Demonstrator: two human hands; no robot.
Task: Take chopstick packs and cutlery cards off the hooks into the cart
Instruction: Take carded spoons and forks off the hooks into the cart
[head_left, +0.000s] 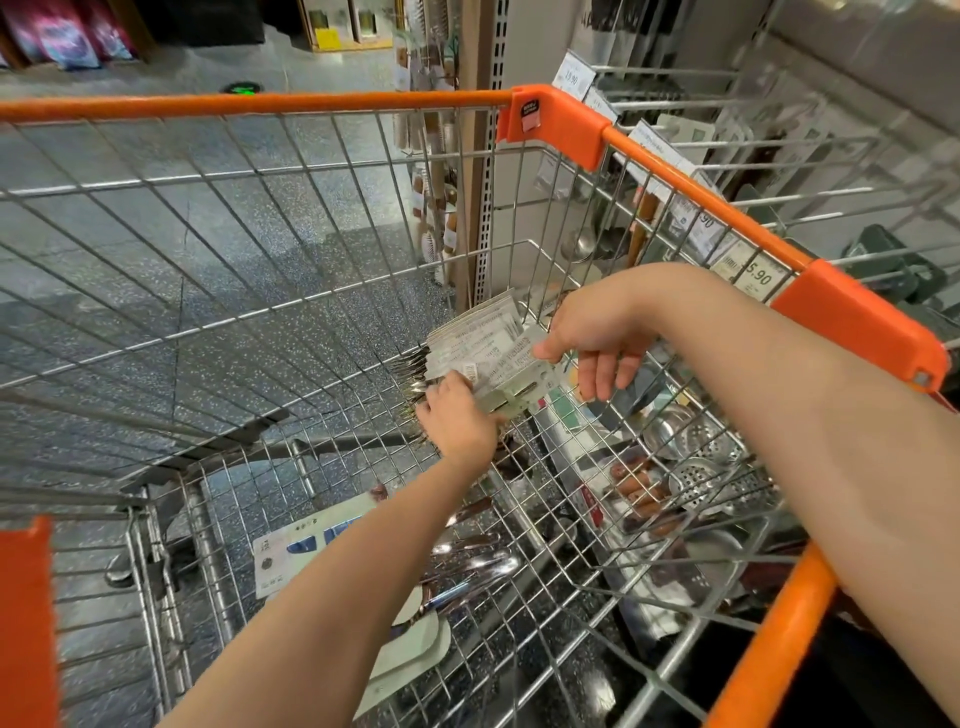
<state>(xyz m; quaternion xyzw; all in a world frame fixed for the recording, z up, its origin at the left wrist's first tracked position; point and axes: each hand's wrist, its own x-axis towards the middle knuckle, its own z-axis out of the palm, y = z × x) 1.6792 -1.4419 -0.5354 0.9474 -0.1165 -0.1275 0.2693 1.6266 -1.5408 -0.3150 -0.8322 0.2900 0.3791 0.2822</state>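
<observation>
Head view: both hands are down inside the cart (558, 124), deep in its far right corner, sharing one fanned stack of cutlery cards (480, 345). The left hand (457, 421) comes at the stack from below, fingers curled onto its lower edge where fork tines stick out. The right hand (592, 338) pinches the stack's right end with its thumb, the other fingers hanging loosely spread just beyond it. The stack looks to sit a little above the wire floor; I cannot tell whether it touches the mesh.

Closer to the person than the stack, more carded cutlery (467, 566) already lies on the cart floor. Outside the cart's right wall, display hooks (779, 192) with price tags (756, 278) jut from the shelving, some looking bare, some blurred.

By my reading, the step in hand is depositing this batch. Next comes lowering the stack flat and releasing with both hands together so the cards do not slide apart, then reaching over the right rim to the hooks.
</observation>
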